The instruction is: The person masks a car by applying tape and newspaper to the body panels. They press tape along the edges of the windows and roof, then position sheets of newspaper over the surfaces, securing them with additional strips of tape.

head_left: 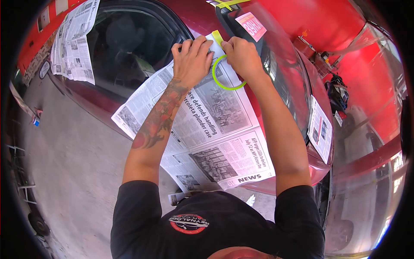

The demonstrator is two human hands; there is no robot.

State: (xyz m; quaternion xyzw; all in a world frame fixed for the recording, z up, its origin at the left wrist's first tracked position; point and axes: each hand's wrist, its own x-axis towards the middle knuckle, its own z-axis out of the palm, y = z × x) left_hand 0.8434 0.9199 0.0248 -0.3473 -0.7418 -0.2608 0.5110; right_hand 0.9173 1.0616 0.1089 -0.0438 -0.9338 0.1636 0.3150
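Observation:
A newspaper sheet (224,108) hangs over the side of a dark red car, its top edge at the pillar between two windows. My left hand (192,58) rests on the sheet's upper part, fingers apart and bent, pressing it against the car. My right hand (239,54) is pinched on the yellow-green tape beside the top corner. A short strip of the tape (217,37) lies along that corner. The ring-shaped tape roll (214,74) hangs below my right fingers, in front of the sheet.
Another newspaper (75,54) covers part of the car at the upper left. A side window (129,47) is beside it. A pink sticker (251,26) is on the rear glass, and a white printed sheet (320,129) lies at the right. Grey floor (82,159) shows at left.

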